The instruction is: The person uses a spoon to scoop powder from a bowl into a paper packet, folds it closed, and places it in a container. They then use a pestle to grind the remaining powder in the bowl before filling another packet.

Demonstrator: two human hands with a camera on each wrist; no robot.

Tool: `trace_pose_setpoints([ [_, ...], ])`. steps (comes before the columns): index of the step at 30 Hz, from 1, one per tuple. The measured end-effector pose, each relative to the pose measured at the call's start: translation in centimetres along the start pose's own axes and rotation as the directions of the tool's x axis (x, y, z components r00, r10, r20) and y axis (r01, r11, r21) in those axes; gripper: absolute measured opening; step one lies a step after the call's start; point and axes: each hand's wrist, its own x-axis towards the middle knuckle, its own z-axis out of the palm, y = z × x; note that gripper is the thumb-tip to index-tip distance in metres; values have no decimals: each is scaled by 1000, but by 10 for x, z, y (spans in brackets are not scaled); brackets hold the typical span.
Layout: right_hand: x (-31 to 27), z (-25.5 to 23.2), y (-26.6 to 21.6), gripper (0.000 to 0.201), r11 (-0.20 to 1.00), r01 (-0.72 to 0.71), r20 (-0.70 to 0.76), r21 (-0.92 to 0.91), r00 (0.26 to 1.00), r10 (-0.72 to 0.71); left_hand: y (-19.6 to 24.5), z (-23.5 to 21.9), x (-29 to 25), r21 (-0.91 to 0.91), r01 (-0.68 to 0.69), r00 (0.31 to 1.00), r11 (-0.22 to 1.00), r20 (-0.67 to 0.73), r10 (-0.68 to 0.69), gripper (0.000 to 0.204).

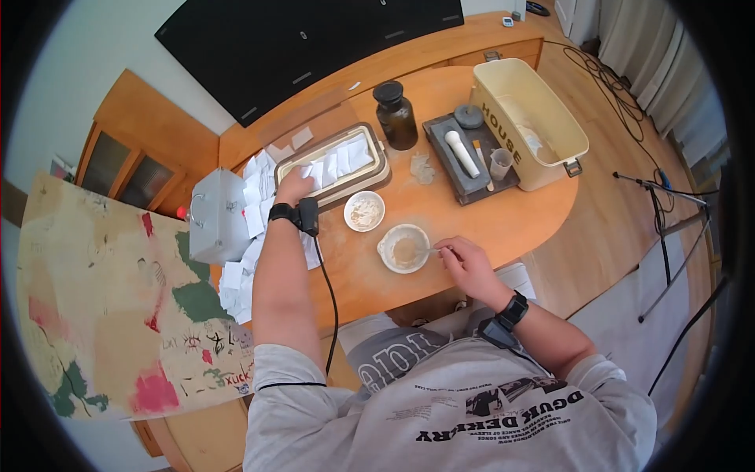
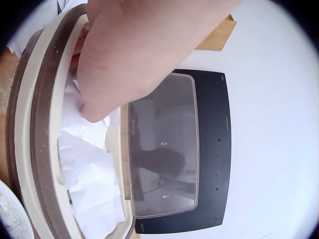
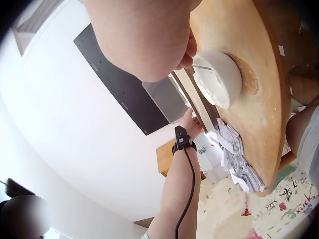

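My left hand [image 1: 296,186] reaches into the near left end of a cream box [image 1: 379,172] with a brown band. White folded paper packets [image 1: 343,160] lie in a row inside it. In the left wrist view the thumb rests against the packets [image 2: 89,164], and the other fingers are mostly hidden by the hand and rim. With bent fingers my right hand [image 1: 467,266] pinches the handle of a thin spoon [image 1: 427,251]. The spoon's other end dips into a white spouted bowl [image 1: 383,250] holding tan powder. A smaller white bowl [image 1: 365,225] with pale powder stands between box and spouted bowl.
Many paper packets [image 1: 253,208] pile up at the table's left, beside a silver case [image 1: 216,216]. Behind stands a dark jar [image 1: 395,118]. To the right are a dark tray [image 1: 464,189] with a white pestle [image 1: 462,153] and a cream HOUSE bin [image 1: 543,169].
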Motion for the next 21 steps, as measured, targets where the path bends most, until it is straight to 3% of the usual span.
trace_pose_setpoints([
  [8, 2, -3, 1, 15, 1000, 19, -5, 8, 1000, -19, 10, -15, -12, -109, -37, 999, 993, -31, 34, 83],
  [11, 2, -2, 3, 15, 1000, 14, -3, 17, 1000, -14, 5, -7, -11, 96, -70, 971, 993, -222, 90, 74],
  [12, 2, -2, 5, 15, 1000, 18, -4, 8, 1000, -18, 3, -7, -12, 98, -69, 971, 993, -223, 90, 74],
  [14, 2, 0, 6, 15, 1000, 20, -6, 21, 1000, -20, 7, -7, -22, 18, -221, 921, 975, -326, 214, 69],
  [15, 2, 0, 6, 15, 999, 22, -6, 32, 1000, -21, 9, -6, -28, 17, -217, 921, 976, -327, 211, 69],
  [17, 4, 1, 4, 15, 999, 36, -9, 14, 999, -36, 27, -11, -52, 3, -373, 836, 928, -432, 338, 60],
  [21, 6, 1, 3, 15, 999, 24, -34, 43, 999, -22, 69, -25, -119, -17, -420, 849, 907, -362, 386, 55],
])
